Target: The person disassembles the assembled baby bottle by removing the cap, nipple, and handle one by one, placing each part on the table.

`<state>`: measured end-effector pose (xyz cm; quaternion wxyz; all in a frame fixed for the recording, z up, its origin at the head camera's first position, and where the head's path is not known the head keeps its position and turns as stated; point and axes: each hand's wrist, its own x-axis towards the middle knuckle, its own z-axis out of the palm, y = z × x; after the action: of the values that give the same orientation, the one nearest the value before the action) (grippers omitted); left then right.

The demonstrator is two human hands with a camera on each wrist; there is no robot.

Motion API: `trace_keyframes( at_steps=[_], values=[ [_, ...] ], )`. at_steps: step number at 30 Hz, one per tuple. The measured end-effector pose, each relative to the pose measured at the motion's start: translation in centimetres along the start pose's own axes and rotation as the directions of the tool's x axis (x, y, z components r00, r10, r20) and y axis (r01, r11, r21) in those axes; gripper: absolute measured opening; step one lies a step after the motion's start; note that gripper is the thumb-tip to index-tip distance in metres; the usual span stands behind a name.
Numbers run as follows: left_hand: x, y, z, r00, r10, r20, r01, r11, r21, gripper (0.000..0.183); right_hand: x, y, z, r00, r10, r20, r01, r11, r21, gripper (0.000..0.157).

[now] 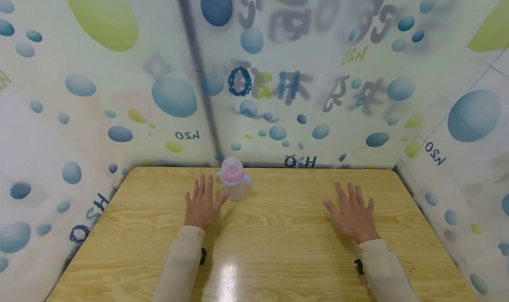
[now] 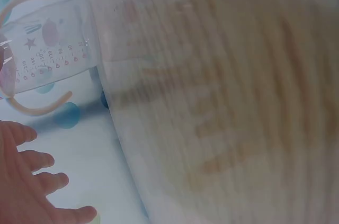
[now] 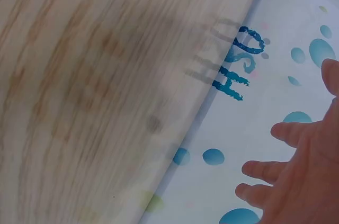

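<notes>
A baby bottle with a pink collar, a clear dome cap and two pale blue side handles stands upright near the table's back edge. Just left of it is my left hand, fingers spread, its thumb close to the bottle's lower side; whether they touch I cannot tell. In the left wrist view the clear bottle body shows printed measuring marks and a star, with the left hand beside it. Farther right, my right hand has its fingers spread over the table and holds nothing.
The wood-grain table reaches back to a wall printed with blue and green drops and lettering. Similar patterned panels flank it on the left and right. Dark bands show at both wrists, below the cream sleeves.
</notes>
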<state>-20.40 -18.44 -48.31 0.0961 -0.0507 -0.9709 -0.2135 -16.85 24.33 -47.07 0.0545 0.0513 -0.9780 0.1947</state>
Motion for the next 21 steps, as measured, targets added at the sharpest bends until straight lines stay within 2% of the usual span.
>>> trace_keyframes(
  at_steps=[11,16,21],
  values=[
    [0.8,0.0,0.5,1.000,0.012,-0.018,-0.013,1.000,-0.019,0.090,-0.3,-1.1,0.5,1.000,-0.009,-0.008,0.009,1.000,0.029,0.074],
    [1.2,0.3,0.5,1.000,0.000,0.012,0.001,0.999,-0.042,0.091,-0.4,-1.4,1.1,1.000,-0.015,-0.022,0.017,0.996,0.086,0.074],
    [1.5,0.6,0.5,1.000,-0.008,0.027,0.010,0.998,-0.061,0.091,-0.6,-2.1,1.7,0.996,-0.047,-0.077,0.059,0.987,0.152,0.069]
  ],
)
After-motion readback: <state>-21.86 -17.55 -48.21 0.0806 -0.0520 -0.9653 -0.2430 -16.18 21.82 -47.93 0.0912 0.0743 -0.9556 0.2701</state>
